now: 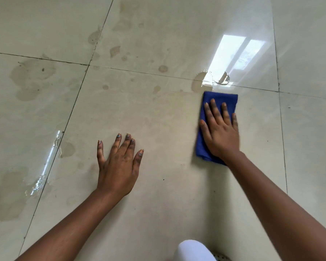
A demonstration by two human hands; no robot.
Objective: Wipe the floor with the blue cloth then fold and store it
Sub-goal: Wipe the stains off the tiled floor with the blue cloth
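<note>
At the far left the tiled floor (158, 113) carries dull wet patches and a glinting streak of water (45, 166) along a grout line; these lie well apart from the cloth. The left hand (119, 166) comes next, flat on a bare tile with fingers spread wide, holding nothing and apparently bracing the body. Further right, the right hand (219, 132) presses palm-down on the blue cloth (219, 99), fingers splayed, pinning it to the floor rather than gripping it. The cloth is folded into a pad, its far edge just short of a small puddle (203, 81) that sits ahead of it on the grout line. It looks soft, light and limp, probably heavier and clingier once damp; flat pressure suits wiping, while folding would likely call for pinching its corners; where it is to be stored is not in view.
</note>
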